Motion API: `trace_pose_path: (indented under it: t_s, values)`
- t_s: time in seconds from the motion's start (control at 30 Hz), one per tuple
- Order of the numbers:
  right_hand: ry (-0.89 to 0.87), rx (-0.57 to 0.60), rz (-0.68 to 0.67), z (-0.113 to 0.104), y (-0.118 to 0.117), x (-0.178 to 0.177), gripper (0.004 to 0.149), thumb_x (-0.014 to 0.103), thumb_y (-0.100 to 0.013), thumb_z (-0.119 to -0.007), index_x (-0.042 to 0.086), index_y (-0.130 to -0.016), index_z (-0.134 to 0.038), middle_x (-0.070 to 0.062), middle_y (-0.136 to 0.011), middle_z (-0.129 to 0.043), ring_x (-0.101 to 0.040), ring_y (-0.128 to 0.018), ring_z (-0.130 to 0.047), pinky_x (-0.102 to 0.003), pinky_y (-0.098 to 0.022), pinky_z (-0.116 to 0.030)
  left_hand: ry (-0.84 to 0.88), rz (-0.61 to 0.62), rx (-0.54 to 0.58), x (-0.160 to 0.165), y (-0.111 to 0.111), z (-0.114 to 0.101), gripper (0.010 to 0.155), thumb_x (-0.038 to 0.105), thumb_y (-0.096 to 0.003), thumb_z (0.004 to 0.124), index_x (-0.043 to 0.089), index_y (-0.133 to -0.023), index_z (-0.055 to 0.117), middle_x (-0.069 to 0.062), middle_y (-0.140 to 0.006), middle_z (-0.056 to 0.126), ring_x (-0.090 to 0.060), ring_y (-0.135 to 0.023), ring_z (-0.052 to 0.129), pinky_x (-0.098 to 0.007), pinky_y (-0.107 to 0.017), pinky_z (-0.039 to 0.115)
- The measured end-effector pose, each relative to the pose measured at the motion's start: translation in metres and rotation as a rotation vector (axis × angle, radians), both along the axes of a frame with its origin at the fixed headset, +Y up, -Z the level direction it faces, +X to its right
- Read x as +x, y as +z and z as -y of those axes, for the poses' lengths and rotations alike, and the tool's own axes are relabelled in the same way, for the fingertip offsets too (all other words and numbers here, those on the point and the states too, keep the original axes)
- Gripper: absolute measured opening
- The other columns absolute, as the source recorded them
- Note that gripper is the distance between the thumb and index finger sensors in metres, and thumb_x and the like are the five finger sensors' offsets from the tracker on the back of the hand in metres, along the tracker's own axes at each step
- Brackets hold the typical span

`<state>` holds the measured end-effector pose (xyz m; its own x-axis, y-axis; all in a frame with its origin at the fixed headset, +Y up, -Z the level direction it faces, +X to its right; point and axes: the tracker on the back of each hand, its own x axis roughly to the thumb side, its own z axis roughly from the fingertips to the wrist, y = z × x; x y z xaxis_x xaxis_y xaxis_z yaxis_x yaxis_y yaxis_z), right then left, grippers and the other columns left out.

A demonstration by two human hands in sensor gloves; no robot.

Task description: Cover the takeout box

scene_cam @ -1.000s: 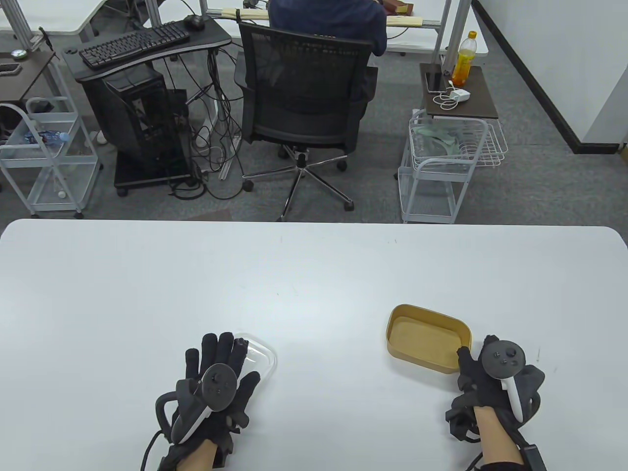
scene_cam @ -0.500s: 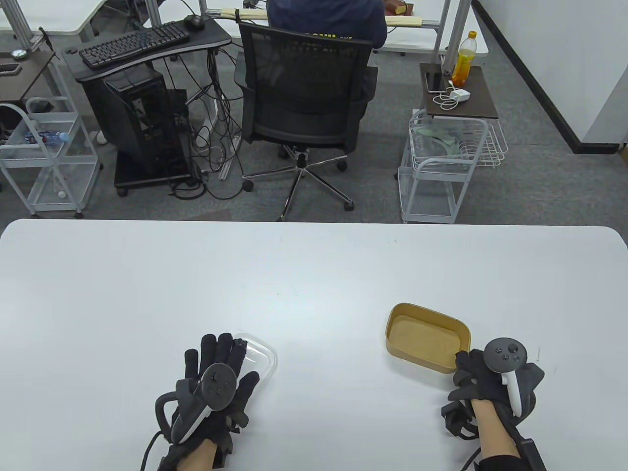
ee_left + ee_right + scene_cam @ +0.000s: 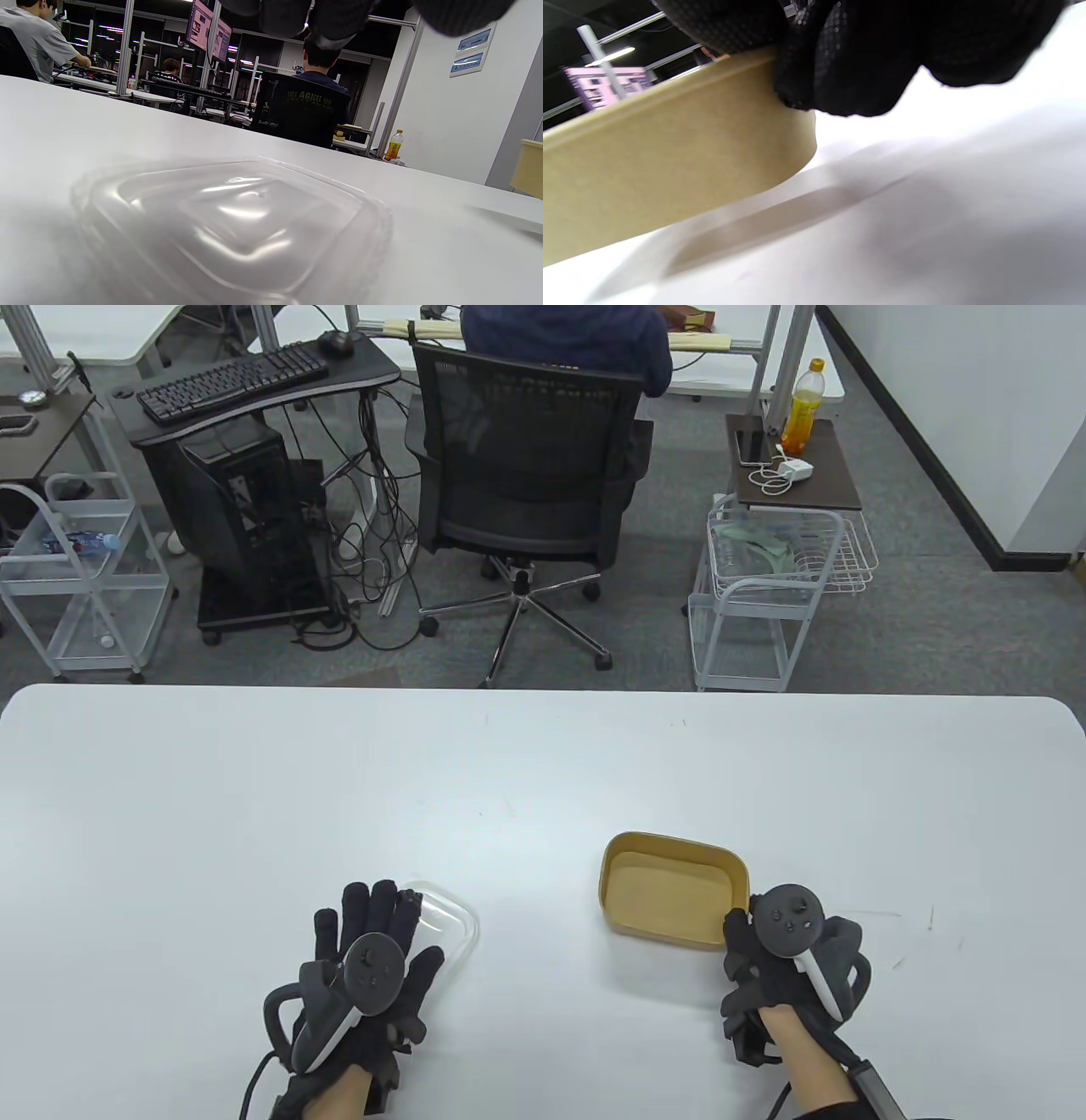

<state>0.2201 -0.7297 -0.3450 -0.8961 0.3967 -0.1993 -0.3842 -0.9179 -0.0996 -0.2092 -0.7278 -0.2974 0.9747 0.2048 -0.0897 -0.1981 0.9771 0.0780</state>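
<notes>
- Black sensor gloves cover both hands at the near edge of the white table [image 3: 543, 763]. The left hand [image 3: 365, 959] lies with fingers spread flat over the near-left part of the clear lid [image 3: 445, 920], seemingly to pin that light piece in place until it is wanted.
- Clear, thin plastic forms the lid, a rounded rectangle with a raised, stepped centre and a glossy skin; it rests flat on the table and looks flimsy, likely to flex when lifted.
- To the right, the right hand [image 3: 785, 954] pinches the near-right corner of the takeout box [image 3: 674, 891], fingertips [image 3: 840, 63] curled over the rim, a hold that suits dragging or steadying it.
- Tan, matte paperboard makes up the box: rounded corners, straight low walls, open top, nothing inside. It sits on the table, apart from the lid, so it is not yet covered.
- Beyond the table, a mesh office chair [image 3: 526, 449] and a wire trolley [image 3: 776, 577] stand on grey carpet.
</notes>
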Motion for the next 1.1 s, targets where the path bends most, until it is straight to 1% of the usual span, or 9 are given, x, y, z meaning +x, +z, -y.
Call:
trace_pose_path:
  t_s: [0.17, 0.4, 0.67, 1.1]
  values:
    - [0.048, 0.0, -0.091, 0.001, 0.004, -0.031, 0.051, 0.031, -0.056, -0.079, -0.009, -0.087, -0.086, -0.006, -0.04, -0.103, -0.019, -0.024, -0.101, -0.047, -0.022, -0.091, 0.005, -0.004, 0.001, -0.001, 0.0, 0.0, 0.071, 0.074, -0.0356, 0.065, 0.051, -0.102, 0.056, 0.018, -0.122, 0.048, -0.011, -0.118, 0.037, -0.034, -0.084, 0.023]
    - [0.096, -0.001, -0.167, 0.004, 0.01, -0.057, 0.051, 0.03, -0.056, -0.079, -0.009, -0.087, -0.086, -0.006, -0.04, -0.103, -0.019, -0.024, -0.101, -0.046, -0.022, -0.092, 0.001, 0.001, 0.004, 0.001, 0.0, 0.0, 0.071, 0.074, -0.0355, 0.065, 0.051, -0.102, 0.056, 0.019, -0.122, 0.048, -0.011, -0.119, 0.036, -0.034, -0.084, 0.023]
    - [0.111, -0.003, -0.204, 0.009, 0.013, -0.071, 0.051, 0.03, -0.056, -0.078, -0.01, -0.086, -0.086, -0.005, -0.039, -0.104, -0.017, -0.023, -0.102, -0.045, -0.021, -0.092, -0.002, 0.004, 0.002, 0.002, 0.0, 0.0, 0.071, 0.074, -0.0355, 0.065, 0.051, -0.102, 0.056, 0.018, -0.122, 0.048, -0.011, -0.118, 0.036, -0.034, -0.084, 0.023]
    - [0.141, -0.023, -0.22, 0.014, 0.014, -0.081, 0.051, 0.03, -0.056, -0.078, -0.01, -0.085, -0.087, -0.004, -0.038, -0.104, -0.017, -0.021, -0.102, -0.044, -0.02, -0.093, -0.003, 0.007, -0.004, 0.003, 0.0, 0.0, 0.071, 0.074, -0.0354, 0.065, 0.051, -0.102, 0.056, 0.019, -0.122, 0.048, -0.011, -0.119, 0.037, -0.034, -0.084, 0.022]
